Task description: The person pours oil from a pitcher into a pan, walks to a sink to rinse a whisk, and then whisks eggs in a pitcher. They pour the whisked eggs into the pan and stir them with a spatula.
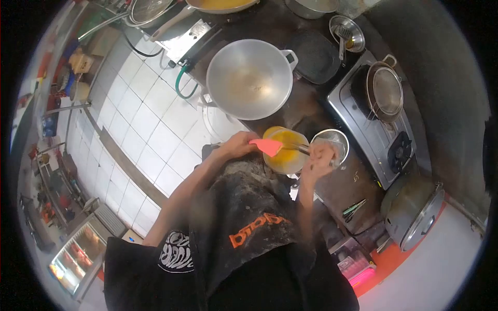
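Observation:
My left hand is closed on a pink, flat-ended spatula, which reaches over the near side of a bowl. A pool of yellow liquid lies in this pale bowl, close to my apron. Opposite, my right hand is wrapped round a thin metal utensil that points into the bowl; its working end is too small to name. The spatula's tip and the utensil meet or nearly meet above the liquid. Partly behind my right hand stands a round metal strainer or bowl.
A large metal wok sits beyond the bowl. To the right are a gas stove carrying a pan and strainer, a dark griddle pan, scissors and a large lidded pot. White floor tiles lie left.

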`<state>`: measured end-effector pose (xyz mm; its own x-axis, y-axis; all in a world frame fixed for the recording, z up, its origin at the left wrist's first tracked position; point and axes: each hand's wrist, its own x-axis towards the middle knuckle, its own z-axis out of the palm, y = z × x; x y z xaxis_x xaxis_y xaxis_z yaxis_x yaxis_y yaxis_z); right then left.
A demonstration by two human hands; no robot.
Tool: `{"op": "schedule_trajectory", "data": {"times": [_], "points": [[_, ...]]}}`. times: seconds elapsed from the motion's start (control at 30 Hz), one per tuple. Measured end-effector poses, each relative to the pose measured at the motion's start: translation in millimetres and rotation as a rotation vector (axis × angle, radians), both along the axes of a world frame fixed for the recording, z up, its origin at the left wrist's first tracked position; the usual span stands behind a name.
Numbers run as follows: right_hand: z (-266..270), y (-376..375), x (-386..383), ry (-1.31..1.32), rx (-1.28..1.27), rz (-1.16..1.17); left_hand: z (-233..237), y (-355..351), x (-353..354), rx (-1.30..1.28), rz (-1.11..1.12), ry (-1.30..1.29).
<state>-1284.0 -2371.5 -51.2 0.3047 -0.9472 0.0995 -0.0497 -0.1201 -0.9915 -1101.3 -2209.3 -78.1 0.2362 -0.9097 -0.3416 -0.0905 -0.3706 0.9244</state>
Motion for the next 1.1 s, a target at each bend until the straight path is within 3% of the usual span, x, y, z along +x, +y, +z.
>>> {"op": "schedule_trajectory", "data": {"times": [0.07, 0.1, 0.17, 0.27, 0.33, 0.43, 0.5, 0.67, 0.8, 0.9, 0.97, 1.0, 1.03, 1.1], "points": [[-17, 5, 1, -0.245, 0.271, -0.074, -4, 5, -2, -0.213, 0.064, -0.070], [-27, 13, 0, 0.104, 0.155, 0.010, 6, 7, 0, -0.200, 0.157, -0.002], [-28, 18, -3, 0.064, 0.305, 0.082, 33, 14, 9, -0.174, 0.363, 0.126], [-24, 20, 8, 0.026, 0.328, 0.096, 75, 37, 43, -0.187, 0.723, -0.088], [-18, 15, 7, 0.013, 0.303, 0.114, 37, 72, 77, -0.071, 1.057, -0.085], [-10, 12, 13, 0.015, 0.413, 0.049, -21, 104, 132, -0.153, 1.444, -0.177], [-9, 14, 13, 0.012, 0.406, 0.050, -37, 118, 166, -0.124, 1.627, -0.014], [7, 25, 26, 0.199, 0.304, 0.005, -97, 138, 256, -0.029, 1.670, 0.216], [78, 57, 82, 0.503, 0.269, 0.030, -167, 133, 319, 0.114, 1.541, 0.343], [47, 42, 58, 0.456, 0.325, 0.072, -193, 109, 351, 0.136, 1.527, 0.524], [59, 49, 74, 0.598, 0.152, 0.105, -201, 97, 361, 0.074, 1.573, 0.624], [63, 50, 84, 0.667, 0.063, 0.123, -205, 94, 368, 0.127, 1.593, 0.537], [54, 48, 80, 0.512, 0.114, 0.100, -206, 94, 372, 0.194, 1.595, 0.436], [39, 41, 69, 0.500, 0.165, 0.099, -216, 99, 380, 0.271, 1.570, 0.356]]}}
